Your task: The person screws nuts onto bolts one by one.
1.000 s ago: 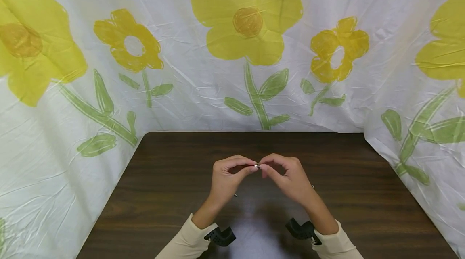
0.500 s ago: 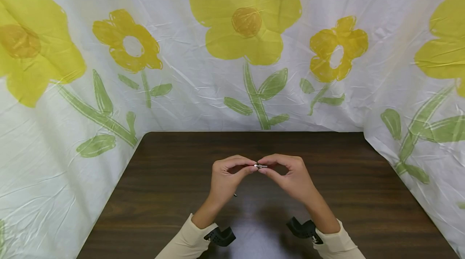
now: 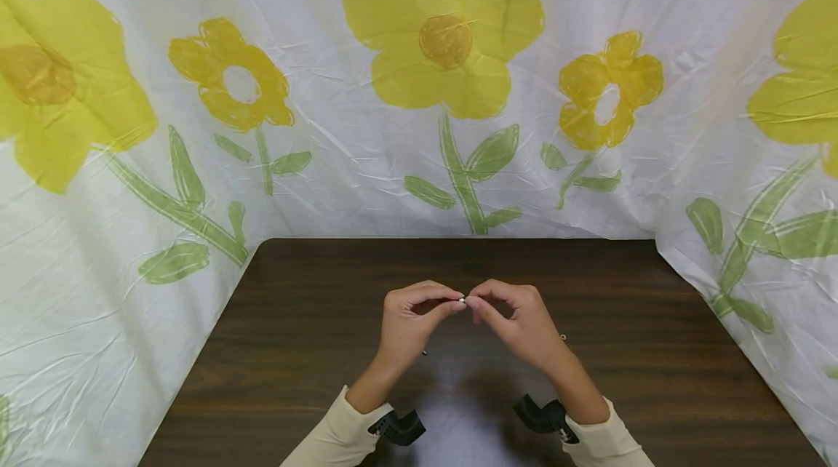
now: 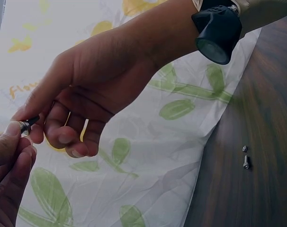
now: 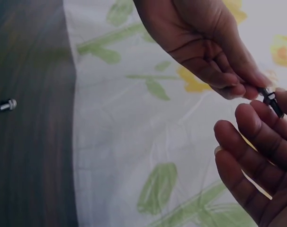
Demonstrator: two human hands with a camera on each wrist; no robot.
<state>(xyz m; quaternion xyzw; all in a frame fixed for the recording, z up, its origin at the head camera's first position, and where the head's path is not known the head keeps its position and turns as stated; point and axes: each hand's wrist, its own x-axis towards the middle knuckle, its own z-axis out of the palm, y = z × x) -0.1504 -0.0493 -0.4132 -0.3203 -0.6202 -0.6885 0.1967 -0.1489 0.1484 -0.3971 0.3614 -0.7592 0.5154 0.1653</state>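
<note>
In front of me, above the table, both hands meet at a small metal bolt [image 3: 462, 300] with a collar like a nut around it. My left hand [image 3: 407, 321] pinches one end between thumb and fingertips. My right hand [image 3: 524, 318] pinches the other side, its fingers covering much of the shaft. In the right wrist view the bolt [image 5: 270, 97] shows a silver ring and a dark shaft pointing towards the right palm. In the left wrist view the dark tip of the bolt [image 4: 29, 124] peeks out between the fingers. Its exact parts are largely hidden.
On the brown wooden table [image 3: 314, 350], another small bolt [image 5: 7, 105] lies beside the left wrist. A short bolt [image 4: 246, 162] and a tiny metal piece [image 4: 245, 148] lie by the right wrist. A flowered white curtain [image 3: 366, 183] surrounds the table's back and sides.
Half a second ago the right fingers were set further round and the silver shaft showed; now they cover it again, as one second ago. The left hand has stayed nearly still.
</note>
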